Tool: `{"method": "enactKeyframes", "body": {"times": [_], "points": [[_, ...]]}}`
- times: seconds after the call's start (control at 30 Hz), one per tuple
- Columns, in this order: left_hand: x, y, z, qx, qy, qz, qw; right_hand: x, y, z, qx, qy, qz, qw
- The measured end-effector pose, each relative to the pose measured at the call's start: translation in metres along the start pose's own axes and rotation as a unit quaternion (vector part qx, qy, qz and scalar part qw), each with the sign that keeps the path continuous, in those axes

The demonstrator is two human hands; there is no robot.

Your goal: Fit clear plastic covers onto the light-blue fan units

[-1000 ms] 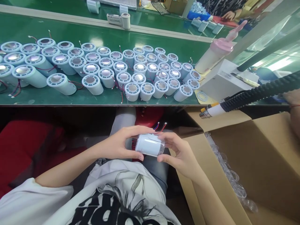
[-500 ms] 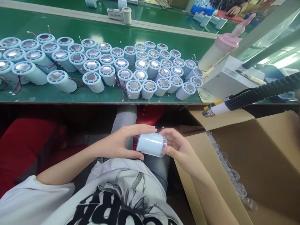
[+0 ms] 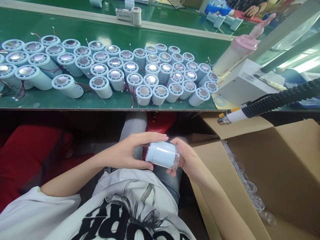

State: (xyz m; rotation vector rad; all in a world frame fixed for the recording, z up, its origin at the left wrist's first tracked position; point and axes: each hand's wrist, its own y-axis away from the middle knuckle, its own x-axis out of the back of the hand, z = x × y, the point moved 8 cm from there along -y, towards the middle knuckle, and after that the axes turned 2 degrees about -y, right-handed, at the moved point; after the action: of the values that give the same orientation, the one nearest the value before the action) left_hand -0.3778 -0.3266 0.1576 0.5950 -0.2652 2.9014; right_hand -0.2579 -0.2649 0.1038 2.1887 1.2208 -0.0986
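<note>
Over my lap I hold a pale blue cylinder [image 3: 161,154] lying on its side, with a clear cap on its right end. My left hand [image 3: 127,151] grips its left end, fingers over the top and thumb beneath. My right hand [image 3: 188,160] wraps around the clear-capped right end. On the green table [image 3: 107,101] beyond stand several more pale blue cylinders [image 3: 143,94] with silvery round tops and thin red wires.
An open cardboard box [image 3: 275,173] at my right holds a row of clear plastic caps [image 3: 252,196]. A black hose with a nozzle [image 3: 235,116] hangs over the box. A pink-lidded bottle [image 3: 236,53] and a white block [image 3: 242,86] sit at the table's right.
My right hand has closed further around the capped end and the cylinder has turned; the red and blue wire ends seen above it a second ago are now hidden.
</note>
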Motion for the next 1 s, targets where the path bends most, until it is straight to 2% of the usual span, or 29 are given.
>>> {"method": "enactKeyframes", "body": {"times": [0.2,0.47,0.57,0.63,0.7,0.77,0.8,0.83,0.9,0.93,0.97,1.0], "points": [[0.000,-0.001,0.002,-0.011,0.025,0.005,1.000,-0.010,-0.002,0.007,-0.049,-0.031,-0.016,0.998],[0.000,0.000,0.004,-0.047,0.030,0.019,0.998,-0.021,0.001,0.023,-0.174,-0.086,-0.073,0.978],[0.000,0.001,0.005,-0.038,0.025,0.027,0.999,-0.023,0.003,0.028,-0.203,-0.091,-0.093,0.971],[0.000,0.001,0.005,-0.009,0.034,0.032,0.999,-0.024,0.003,0.029,-0.188,-0.071,-0.108,0.974],[0.000,0.002,0.001,0.044,0.066,0.036,0.996,-0.020,0.001,0.022,-0.107,-0.032,-0.101,0.989],[-0.001,0.004,-0.003,0.100,0.116,0.038,0.987,-0.009,0.001,0.000,0.057,0.051,-0.053,0.996],[-0.002,0.004,-0.005,0.121,0.142,0.036,0.982,-0.005,0.005,-0.014,0.155,0.115,-0.026,0.981],[-0.003,0.005,-0.007,0.137,0.163,0.033,0.976,-0.005,0.013,-0.027,0.250,0.191,-0.010,0.949],[-0.005,0.006,-0.010,0.160,0.186,0.029,0.969,-0.013,0.030,-0.042,0.382,0.331,-0.009,0.863],[-0.006,0.006,-0.011,0.166,0.191,0.024,0.967,-0.017,0.035,-0.044,0.411,0.372,-0.018,0.832],[-0.006,0.006,-0.012,0.165,0.193,0.020,0.967,-0.018,0.037,-0.044,0.416,0.385,-0.024,0.824],[-0.006,0.006,-0.011,0.158,0.188,0.017,0.969,-0.017,0.036,-0.044,0.400,0.370,-0.027,0.838]]}}
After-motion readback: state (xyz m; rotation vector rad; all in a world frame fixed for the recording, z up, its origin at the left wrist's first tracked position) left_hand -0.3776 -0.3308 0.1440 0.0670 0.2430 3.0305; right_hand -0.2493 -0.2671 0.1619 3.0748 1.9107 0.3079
